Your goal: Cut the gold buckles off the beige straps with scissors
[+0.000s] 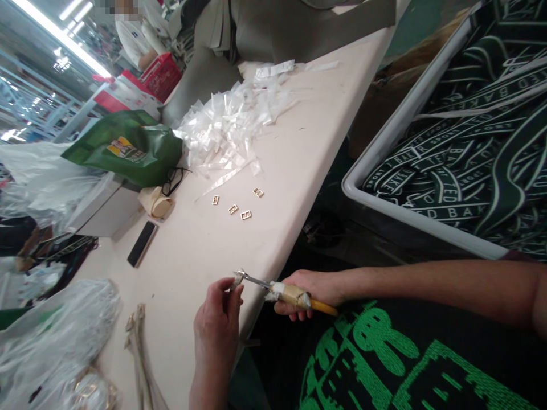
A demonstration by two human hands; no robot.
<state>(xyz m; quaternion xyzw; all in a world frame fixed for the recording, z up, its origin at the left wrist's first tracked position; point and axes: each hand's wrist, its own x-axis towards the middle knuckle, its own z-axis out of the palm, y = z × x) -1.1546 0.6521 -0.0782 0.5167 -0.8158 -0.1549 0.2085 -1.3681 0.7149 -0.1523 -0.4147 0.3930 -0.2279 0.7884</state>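
Note:
My left hand [219, 310] is closed, pinching a small piece [238, 279] too small to make out between thumb and fingers, just above the table's near edge. My right hand [305, 290] is wrapped round the taped handle of a pair of pliers [293, 296]. The metal jaws of the tool reach left and meet the small piece at my left fingertips. Beyond my hands, several small gold buckles [245, 215] lie loose on the pale table [192, 245].
Clear plastic scraps [239, 119] lie beyond the buckles. At left are a phone [142, 244], a green bag [132, 148], glasses [173, 181], plastic bags [64, 330] and beige straps [140, 341]. A white-rimmed bin [410, 225] of green lettered straps stands right. A person [132, 37] is at the back.

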